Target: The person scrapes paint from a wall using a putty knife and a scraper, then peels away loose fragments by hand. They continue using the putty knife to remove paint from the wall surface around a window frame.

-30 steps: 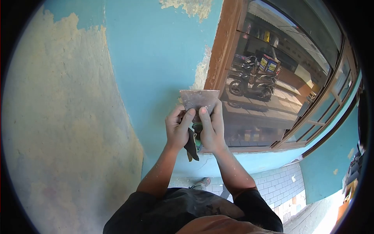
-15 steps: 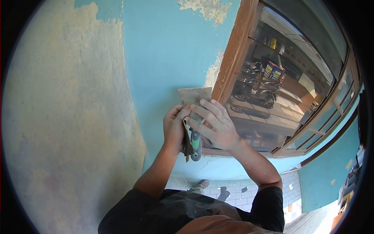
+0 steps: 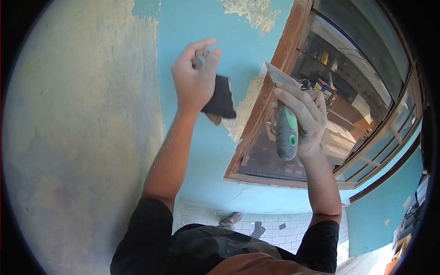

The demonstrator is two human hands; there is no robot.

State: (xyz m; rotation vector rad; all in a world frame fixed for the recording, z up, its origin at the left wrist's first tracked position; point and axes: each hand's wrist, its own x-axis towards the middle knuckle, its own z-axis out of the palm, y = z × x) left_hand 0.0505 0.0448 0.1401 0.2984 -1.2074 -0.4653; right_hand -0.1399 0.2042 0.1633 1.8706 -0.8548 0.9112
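My right hand (image 3: 307, 112) is wrapped round a putty knife with a grey and green handle (image 3: 287, 133). Its wide metal blade (image 3: 280, 75) points up and left, in front of the brown window frame. My left hand (image 3: 195, 78) is raised before the blue wall, thumb and forefinger curled and apart from each other. A dark folded piece of sandpaper (image 3: 222, 98) sticks out from behind its palm, apparently gripped by the lower fingers, which are hidden.
Peeled patches (image 3: 254, 13) break the blue paint (image 3: 190, 27) beside the window frame (image 3: 254, 146). Bare, stained plaster (image 3: 91, 114) covers the wall at left. The window glass (image 3: 330, 128) reflects parked motorbikes. Below are floor tiles (image 3: 288, 233) with dark scraps and a sandalled foot (image 3: 231, 220).
My hands, together at the putty knife before, have moved apart. The right has carried the knife right and up to the window frame; the left has risen with the sandpaper.
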